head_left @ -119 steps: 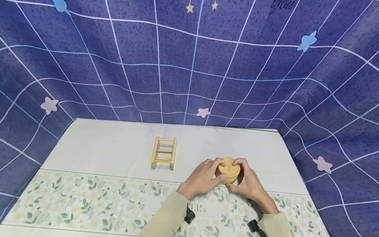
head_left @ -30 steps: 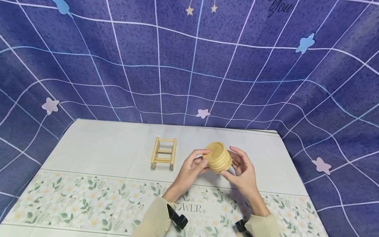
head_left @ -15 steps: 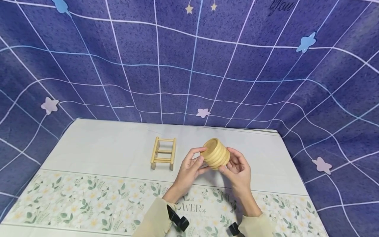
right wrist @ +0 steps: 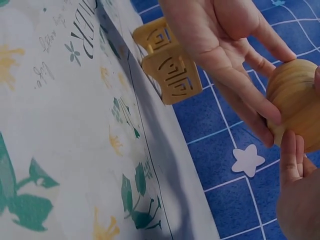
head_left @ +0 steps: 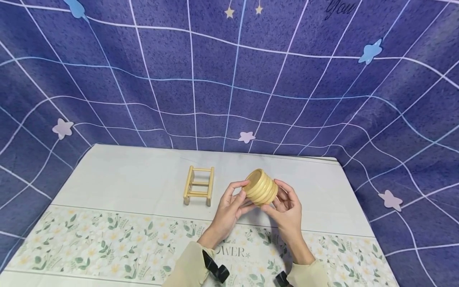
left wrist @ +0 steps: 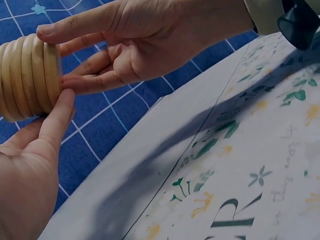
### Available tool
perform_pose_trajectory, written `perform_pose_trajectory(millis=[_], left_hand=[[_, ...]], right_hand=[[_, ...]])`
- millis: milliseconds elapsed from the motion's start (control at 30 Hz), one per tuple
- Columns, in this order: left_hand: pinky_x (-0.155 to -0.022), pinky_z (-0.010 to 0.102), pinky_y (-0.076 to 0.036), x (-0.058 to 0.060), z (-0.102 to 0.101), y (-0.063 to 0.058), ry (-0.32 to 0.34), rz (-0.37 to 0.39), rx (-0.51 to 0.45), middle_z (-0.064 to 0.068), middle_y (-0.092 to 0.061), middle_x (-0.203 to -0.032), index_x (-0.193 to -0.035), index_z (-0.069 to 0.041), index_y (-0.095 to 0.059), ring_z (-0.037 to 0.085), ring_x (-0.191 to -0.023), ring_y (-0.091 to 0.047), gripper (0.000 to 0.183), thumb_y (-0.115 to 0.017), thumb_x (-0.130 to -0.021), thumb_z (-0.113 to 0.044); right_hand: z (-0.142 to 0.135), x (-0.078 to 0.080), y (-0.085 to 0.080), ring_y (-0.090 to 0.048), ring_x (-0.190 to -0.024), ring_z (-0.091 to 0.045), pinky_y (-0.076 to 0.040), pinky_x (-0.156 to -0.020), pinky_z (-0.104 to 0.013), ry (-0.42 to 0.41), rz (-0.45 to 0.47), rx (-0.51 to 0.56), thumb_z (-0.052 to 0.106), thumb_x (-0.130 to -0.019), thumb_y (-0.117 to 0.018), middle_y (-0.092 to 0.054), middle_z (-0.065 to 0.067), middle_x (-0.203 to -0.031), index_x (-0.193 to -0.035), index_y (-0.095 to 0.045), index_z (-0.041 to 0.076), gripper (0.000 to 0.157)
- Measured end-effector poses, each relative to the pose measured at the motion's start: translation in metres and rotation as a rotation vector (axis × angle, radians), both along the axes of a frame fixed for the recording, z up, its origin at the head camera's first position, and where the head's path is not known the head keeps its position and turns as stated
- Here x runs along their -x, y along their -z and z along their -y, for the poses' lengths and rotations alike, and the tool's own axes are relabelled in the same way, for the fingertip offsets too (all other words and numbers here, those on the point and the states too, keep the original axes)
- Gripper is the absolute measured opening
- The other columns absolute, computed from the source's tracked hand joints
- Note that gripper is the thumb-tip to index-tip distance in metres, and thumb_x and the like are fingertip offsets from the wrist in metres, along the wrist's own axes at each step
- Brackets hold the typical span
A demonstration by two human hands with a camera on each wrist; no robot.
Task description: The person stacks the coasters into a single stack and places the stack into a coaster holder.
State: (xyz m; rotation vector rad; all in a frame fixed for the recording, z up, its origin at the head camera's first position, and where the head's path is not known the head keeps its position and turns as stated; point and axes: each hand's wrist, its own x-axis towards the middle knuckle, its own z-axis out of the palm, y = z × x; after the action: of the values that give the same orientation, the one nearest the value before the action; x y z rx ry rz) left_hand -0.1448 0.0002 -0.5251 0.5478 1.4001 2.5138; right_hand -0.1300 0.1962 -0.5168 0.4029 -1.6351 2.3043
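Observation:
A stack of round wooden coasters [head_left: 264, 189] is held up off the table, tilted so that its recessed top face points up and left in the head view. My left hand [head_left: 226, 210] grips the stack's left end, thumb and fingers around its rim. From the right and below, my right hand [head_left: 288, 213] holds the other end; part of its fingers is hidden behind the stack. In the left wrist view the coasters [left wrist: 31, 77] lie edge to edge between both hands. The right wrist view shows one end coaster's flat face [right wrist: 295, 102] with wood grain.
A small wooden rack [head_left: 199, 194] with rods and cut-out side panels stands on the table to the left of my hands. The white tablecloth [head_left: 125, 175] has a floral band along the front. A blue grid-patterned curtain [head_left: 215, 99] hangs behind and at the sides.
The coaster stack was upright on the table between both hands; it has been lifted and tilted, moving a little left. Over the last half second, my right hand has shifted slightly left.

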Motion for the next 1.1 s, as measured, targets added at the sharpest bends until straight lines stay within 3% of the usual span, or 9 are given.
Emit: perform_pose_trajectory(millis=[300, 500, 667, 800, 967, 1100], left_hand=[[-0.115, 0.048, -0.06, 0.001, 0.004, -0.002, 0.01, -0.071, 0.083, 0.038, -0.048, -0.16, -0.159, 0.008, -0.039, 0.021, -0.132, -0.072, 0.049, -0.047, -0.122, -0.022], [-0.112, 0.048, -0.062, 0.002, 0.009, -0.001, 0.007, -0.135, 0.104, 0.039, -0.044, -0.162, -0.157, 0.011, -0.04, 0.02, -0.127, -0.074, 0.045, -0.044, -0.122, -0.017], [-0.109, 0.045, -0.065, 0.0, 0.01, -0.005, -0.058, -0.156, 0.169, 0.034, -0.046, -0.16, -0.151, 0.011, -0.046, 0.016, -0.122, -0.074, 0.04, -0.043, -0.122, -0.016], [-0.109, 0.042, -0.065, -0.002, 0.01, -0.008, -0.128, -0.161, 0.204, 0.028, -0.044, -0.165, -0.144, 0.012, -0.053, 0.02, -0.132, -0.068, 0.034, -0.047, -0.12, -0.012], [-0.124, 0.036, -0.052, -0.001, 0.013, -0.011, -0.198, -0.233, 0.255, 0.019, -0.045, -0.172, -0.139, 0.007, -0.062, 0.033, -0.154, -0.052, 0.028, -0.053, -0.117, -0.008], [-0.128, 0.035, -0.046, -0.001, 0.016, -0.013, -0.229, -0.27, 0.288, 0.014, -0.049, -0.17, -0.136, 0.004, -0.066, 0.036, -0.158, -0.047, 0.025, -0.057, -0.116, -0.007]], right_hand=[[-0.002, 0.0, -0.001, -0.071, -0.131, -0.021, -0.059, -0.116, -0.033, 0.006, -0.016, -0.003, -0.014, -0.08, -0.093, -0.073, -0.011, -0.142, -0.149, -0.054, -0.01, 0.08], [0.0, -0.001, -0.001, -0.072, -0.13, -0.022, -0.06, -0.114, -0.033, -0.004, -0.002, 0.002, -0.011, -0.08, -0.095, -0.074, -0.01, -0.142, -0.148, -0.055, -0.008, 0.079], [0.0, -0.001, -0.001, -0.072, -0.129, -0.022, -0.06, -0.113, -0.032, -0.014, -0.013, 0.01, -0.012, -0.079, -0.094, -0.074, -0.011, -0.14, -0.147, -0.058, -0.007, 0.077], [0.0, 0.0, -0.002, -0.073, -0.128, -0.021, -0.06, -0.114, -0.032, -0.021, -0.007, -0.001, -0.011, -0.079, -0.095, -0.075, -0.01, -0.139, -0.145, -0.061, -0.004, 0.075], [0.0, 0.002, -0.004, -0.073, -0.128, -0.021, -0.06, -0.115, -0.033, -0.03, 0.002, -0.015, -0.009, -0.08, -0.095, -0.075, -0.01, -0.139, -0.146, -0.061, -0.003, 0.075], [0.0, 0.004, -0.005, -0.073, -0.127, -0.021, -0.06, -0.114, -0.033, -0.051, -0.001, -0.019, -0.005, -0.081, -0.097, -0.076, -0.009, -0.138, -0.145, -0.062, -0.002, 0.073]])
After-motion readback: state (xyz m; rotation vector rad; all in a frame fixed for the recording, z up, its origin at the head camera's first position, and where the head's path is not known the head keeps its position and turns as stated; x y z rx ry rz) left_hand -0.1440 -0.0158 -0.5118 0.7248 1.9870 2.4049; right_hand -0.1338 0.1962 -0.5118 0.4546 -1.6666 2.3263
